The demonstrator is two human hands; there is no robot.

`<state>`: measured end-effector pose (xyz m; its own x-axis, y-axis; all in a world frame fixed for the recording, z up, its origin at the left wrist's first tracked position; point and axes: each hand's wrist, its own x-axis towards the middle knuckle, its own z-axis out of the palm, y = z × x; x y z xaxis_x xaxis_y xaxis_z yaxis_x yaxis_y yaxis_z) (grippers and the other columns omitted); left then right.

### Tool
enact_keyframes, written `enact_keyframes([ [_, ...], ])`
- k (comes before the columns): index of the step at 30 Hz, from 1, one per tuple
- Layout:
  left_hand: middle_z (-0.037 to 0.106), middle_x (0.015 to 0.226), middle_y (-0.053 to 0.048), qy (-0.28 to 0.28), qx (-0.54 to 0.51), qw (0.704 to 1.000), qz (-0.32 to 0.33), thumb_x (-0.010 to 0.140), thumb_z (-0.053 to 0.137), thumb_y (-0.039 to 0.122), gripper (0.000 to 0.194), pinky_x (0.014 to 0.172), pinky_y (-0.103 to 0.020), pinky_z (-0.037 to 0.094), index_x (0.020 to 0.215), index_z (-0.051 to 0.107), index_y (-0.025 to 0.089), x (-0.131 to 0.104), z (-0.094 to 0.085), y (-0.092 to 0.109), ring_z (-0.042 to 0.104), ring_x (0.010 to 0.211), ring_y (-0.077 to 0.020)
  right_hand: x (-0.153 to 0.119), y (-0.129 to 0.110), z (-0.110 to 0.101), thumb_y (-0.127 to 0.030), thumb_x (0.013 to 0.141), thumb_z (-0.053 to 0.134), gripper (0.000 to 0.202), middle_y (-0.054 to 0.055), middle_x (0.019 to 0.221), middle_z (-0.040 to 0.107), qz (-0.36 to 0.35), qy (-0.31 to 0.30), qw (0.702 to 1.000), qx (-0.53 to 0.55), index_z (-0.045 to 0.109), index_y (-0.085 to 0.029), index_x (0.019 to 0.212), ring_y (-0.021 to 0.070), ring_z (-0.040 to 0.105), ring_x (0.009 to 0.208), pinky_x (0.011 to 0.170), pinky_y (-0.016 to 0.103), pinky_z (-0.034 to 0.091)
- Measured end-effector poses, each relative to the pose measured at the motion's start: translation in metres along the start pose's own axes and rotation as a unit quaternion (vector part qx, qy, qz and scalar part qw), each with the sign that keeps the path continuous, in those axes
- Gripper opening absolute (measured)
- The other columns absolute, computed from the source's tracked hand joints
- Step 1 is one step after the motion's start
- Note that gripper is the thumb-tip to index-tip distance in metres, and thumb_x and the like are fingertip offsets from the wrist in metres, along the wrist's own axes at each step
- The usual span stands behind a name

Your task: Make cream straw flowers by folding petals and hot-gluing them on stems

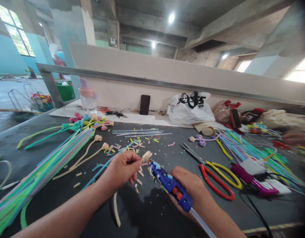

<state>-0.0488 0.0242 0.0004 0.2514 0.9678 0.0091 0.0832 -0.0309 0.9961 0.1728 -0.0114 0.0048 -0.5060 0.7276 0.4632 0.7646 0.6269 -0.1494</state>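
My left hand [126, 168] pinches a cream fuzzy stem whose bunched end [147, 155] shows above the fingertips; its tail [116, 210] hangs below the hand. My right hand [189, 185] is wrapped round a blue glue gun [171, 183], with a clear glue stick [202, 222] poking out of its back. The gun's nozzle points at the bunched end and appears to touch it or nearly so. Small cut pieces [140, 181] in cream and other colours lie scattered around my left hand. Two finished-looking cream stems with curled heads [93, 155] lie left of it.
Scissors [218, 175] with red and yellow handles lie right of my right hand, beside a magenta tool [254, 180] with a cable. Bundles of coloured stems [65, 155] flank both sides. Behind are clear glue sticks [142, 132], a phone [145, 104], a cup [88, 99] and a bag [191, 109].
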Motion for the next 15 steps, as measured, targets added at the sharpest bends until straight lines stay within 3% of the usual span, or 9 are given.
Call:
enact_keyframes([
  [7,0.051,0.041,0.006,0.002,0.004,1.000,0.003,0.073,0.056,0.033,0.019,0.035,-0.017,0.039,0.066,0.051,0.017,0.0006,0.0003,-0.0027,0.045,0.033,-0.0074,-0.0006,0.0004,-0.0019,-0.017,0.062,0.052,0.010,0.001,0.066,0.049,0.018,0.006,0.999,0.035,0.045,-0.020,0.069,0.0143,0.049,0.059,0.055,0.023,0.037],
  [11,0.052,0.041,0.005,-0.001,0.005,1.000,0.002,0.074,0.056,0.032,0.017,0.035,-0.017,0.039,0.068,0.052,0.017,0.0035,-0.0005,-0.0057,0.046,0.033,-0.0077,0.0029,-0.0053,-0.0043,-0.019,0.061,0.052,0.009,0.001,0.064,0.050,0.000,-0.023,0.998,0.056,0.045,-0.021,0.066,0.0152,0.050,0.058,0.054,0.024,0.037],
  [15,0.051,0.038,0.006,0.011,-0.019,1.000,-0.018,0.073,0.056,0.032,0.018,0.033,-0.017,0.037,0.065,0.049,0.018,0.0078,-0.0007,-0.0058,0.044,0.031,-0.0076,0.0027,0.0025,-0.0082,-0.018,0.064,0.052,0.012,0.003,0.073,0.055,0.032,0.003,0.998,0.053,0.048,-0.021,0.075,0.0165,0.053,0.064,0.058,0.024,0.039],
])
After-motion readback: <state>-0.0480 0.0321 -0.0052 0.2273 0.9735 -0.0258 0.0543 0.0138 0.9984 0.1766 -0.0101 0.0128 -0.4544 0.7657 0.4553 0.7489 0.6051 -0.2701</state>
